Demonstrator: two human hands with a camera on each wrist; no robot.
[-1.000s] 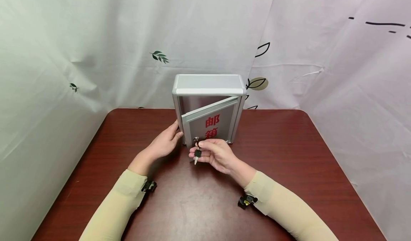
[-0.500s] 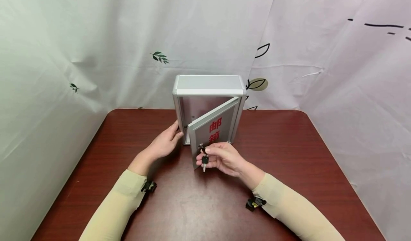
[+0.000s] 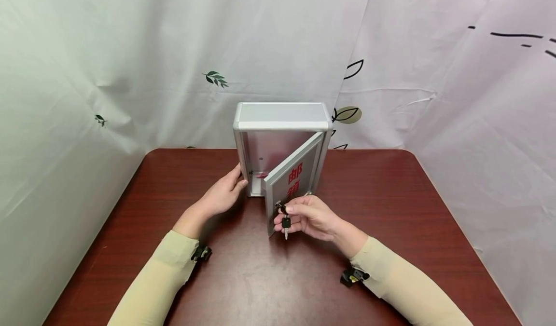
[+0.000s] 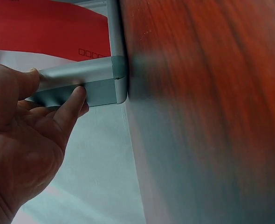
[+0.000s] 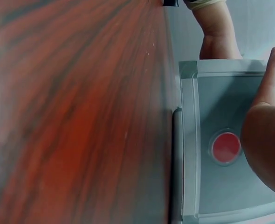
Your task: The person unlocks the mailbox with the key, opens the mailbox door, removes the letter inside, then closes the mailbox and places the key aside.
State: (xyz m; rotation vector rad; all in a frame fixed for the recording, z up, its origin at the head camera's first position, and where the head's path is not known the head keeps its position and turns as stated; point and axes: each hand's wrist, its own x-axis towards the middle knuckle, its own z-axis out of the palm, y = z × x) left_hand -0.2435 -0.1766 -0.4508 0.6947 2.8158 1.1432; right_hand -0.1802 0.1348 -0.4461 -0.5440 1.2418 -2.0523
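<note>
A silver metal mailbox (image 3: 283, 113) with red Chinese characters on its door (image 3: 290, 174) stands upright at the table's back. Its door is hinged on the right and swung partway outward. My left hand (image 3: 221, 191) rests along the box's left side with fingers extended; in the left wrist view the thumb lies by the front edge. My right hand (image 3: 312, 217) pinches the key (image 3: 283, 209) at the door's lock, and a second black-headed key (image 3: 286, 224) dangles below. Inside the box lies a red envelope (image 4: 49, 30), mostly hidden by the door in the head view.
The box stands on a dark red wooden table (image 3: 382, 205). White curtains (image 3: 173, 51) with leaf prints enclose the back and sides. The right wrist view shows a red round spot (image 5: 226, 147) on the door's face.
My right hand has pulled the door farther out, moving right and toward me with the keys. More of the interior shows, including some red. The left hand stays in place.
</note>
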